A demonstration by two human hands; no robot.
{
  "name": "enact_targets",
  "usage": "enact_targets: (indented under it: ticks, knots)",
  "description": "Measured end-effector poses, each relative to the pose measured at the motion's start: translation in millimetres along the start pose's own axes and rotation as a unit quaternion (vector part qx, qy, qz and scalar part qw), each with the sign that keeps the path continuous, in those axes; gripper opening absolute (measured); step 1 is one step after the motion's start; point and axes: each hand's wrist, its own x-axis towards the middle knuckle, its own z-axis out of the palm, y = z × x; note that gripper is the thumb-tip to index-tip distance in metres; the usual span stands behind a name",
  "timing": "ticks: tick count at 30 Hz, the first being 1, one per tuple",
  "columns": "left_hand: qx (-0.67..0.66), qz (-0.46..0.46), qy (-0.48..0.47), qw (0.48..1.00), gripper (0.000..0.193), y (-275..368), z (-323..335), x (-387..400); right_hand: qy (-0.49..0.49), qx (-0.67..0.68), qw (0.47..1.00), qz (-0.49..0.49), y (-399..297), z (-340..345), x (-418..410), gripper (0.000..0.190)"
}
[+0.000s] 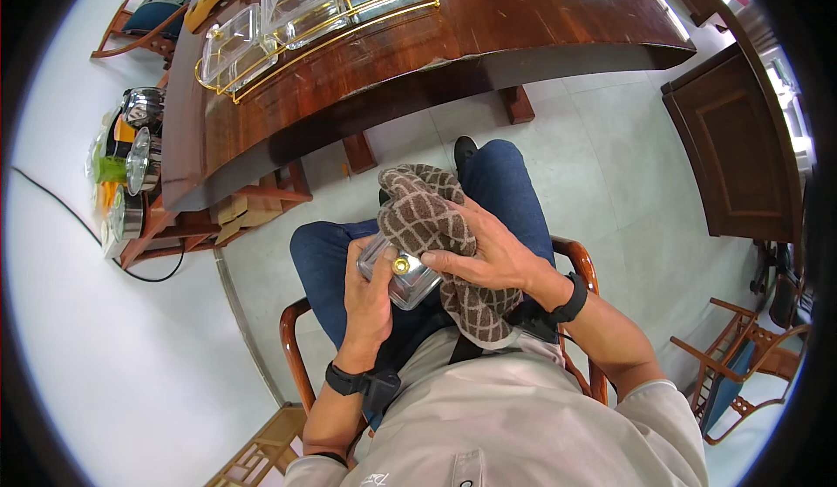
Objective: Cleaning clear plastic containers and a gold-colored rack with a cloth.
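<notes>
Above my lap, my left hand [369, 291] grips a clear rectangular lid [413, 287] by its edge, thumb on top beside the round gold knob [401, 265]. A brown checked cloth [425, 219] is bunched in my right hand [487, 248] and lies against the far side of the lid, covering part of it. One end of the cloth hangs down towards my waist. On the table stands a gold wire rack [288, 45] with two clear lidded containers, a nearer-left one [229, 49] and a farther one [304, 9]. The rack's right section holds no lidded container.
The dark wooden table [497, 9] has a thick curved front edge. Metal pots [127, 212] and a glass lid [139, 160] stand on a lower shelf to the left. My chair's armrests [297, 349] flank me. A wooden cabinet [729, 147] and another chair [745, 369] are at the right.
</notes>
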Motion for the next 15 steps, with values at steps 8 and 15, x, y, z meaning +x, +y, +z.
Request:
enact_targets:
  ticks: [8, 15]
  knots:
    - [0.118, 0.081, -0.077, 0.987, 0.025, -1.4, 3.6, -3.3, -0.069, -0.061, 0.995, 0.050, -23.4, -14.2, 18.7, 0.080]
    - [-0.010, 0.041, 0.031, 0.999, 0.026, -9.1, 5.4, 3.0, 0.039, -0.064, 0.993, 0.088, -24.4, 3.6, 23.3, 0.077]
